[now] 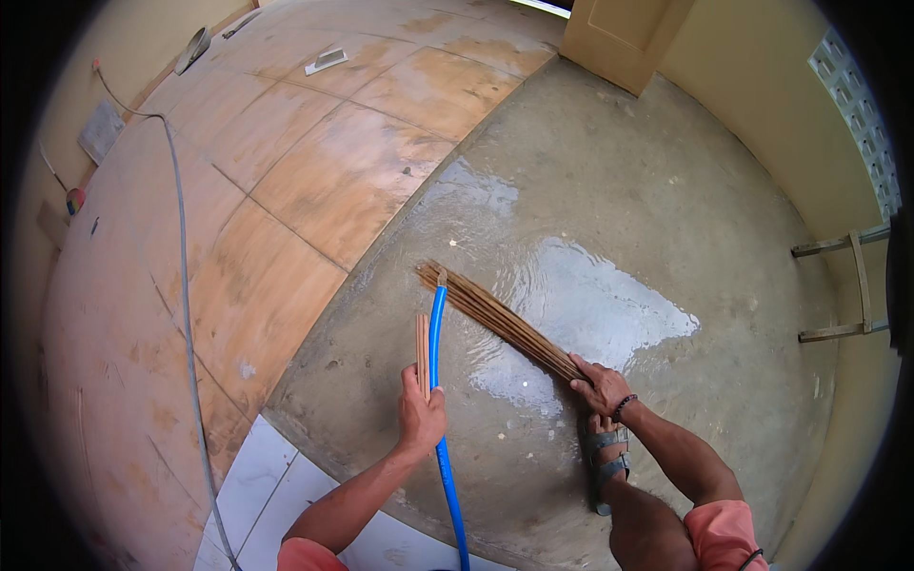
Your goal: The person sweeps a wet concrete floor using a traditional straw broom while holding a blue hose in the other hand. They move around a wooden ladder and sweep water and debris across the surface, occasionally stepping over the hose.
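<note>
My left hand point(422, 419) is closed round a blue hose point(435, 333) and a smaller bundle of thin reddish-brown sticks point(423, 344). The hose's open end points away from me, with water around its tip. My right hand point(602, 388) grips one end of a stick broom point(505, 324), a long bundle of thin brown sticks slanting to the far left. Its tips reach past the hose end, low over the wet concrete floor point(724, 247). A puddle point(590, 295) with ripples spreads beside the broom.
Wood-coloured tiles point(286, 209) cover the left side, with a grey cable point(181, 238) across them and a trowel point(327, 61) farther off. White tiles point(257, 466) lie near me. My sandalled foot point(607, 452) stands by the right hand. A metal frame point(862, 285) leans at right; a door point(619, 38) is behind.
</note>
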Demonstrator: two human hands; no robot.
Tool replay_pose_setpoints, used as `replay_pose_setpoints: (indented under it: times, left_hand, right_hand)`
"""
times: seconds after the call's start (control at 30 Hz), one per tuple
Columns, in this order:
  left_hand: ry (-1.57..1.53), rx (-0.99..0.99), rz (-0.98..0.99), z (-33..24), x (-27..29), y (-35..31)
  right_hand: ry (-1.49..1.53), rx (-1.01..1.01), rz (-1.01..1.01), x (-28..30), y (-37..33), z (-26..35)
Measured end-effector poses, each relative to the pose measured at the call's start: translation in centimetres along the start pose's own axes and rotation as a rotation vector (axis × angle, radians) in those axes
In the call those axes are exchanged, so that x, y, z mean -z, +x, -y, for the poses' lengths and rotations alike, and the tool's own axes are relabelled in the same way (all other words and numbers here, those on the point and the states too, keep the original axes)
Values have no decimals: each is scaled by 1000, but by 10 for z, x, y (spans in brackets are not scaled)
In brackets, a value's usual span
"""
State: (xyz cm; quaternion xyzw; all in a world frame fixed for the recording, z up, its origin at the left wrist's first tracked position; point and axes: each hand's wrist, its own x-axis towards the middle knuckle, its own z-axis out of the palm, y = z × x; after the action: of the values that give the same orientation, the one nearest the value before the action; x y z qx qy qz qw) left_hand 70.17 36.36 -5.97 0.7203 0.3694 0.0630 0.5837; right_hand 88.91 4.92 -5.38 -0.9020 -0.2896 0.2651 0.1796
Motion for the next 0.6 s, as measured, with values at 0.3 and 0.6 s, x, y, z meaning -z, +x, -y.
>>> replay_pose_setpoints:
  times: [0.3, 0.6]
  left_hand:
    - [471, -102, 158, -65, -32, 27]
    - [446, -23, 121, -127, -81, 67]
  right_hand:
    - [444, -198, -415, 50, -38, -62]
    - [110, 304, 29, 109, 107, -83]
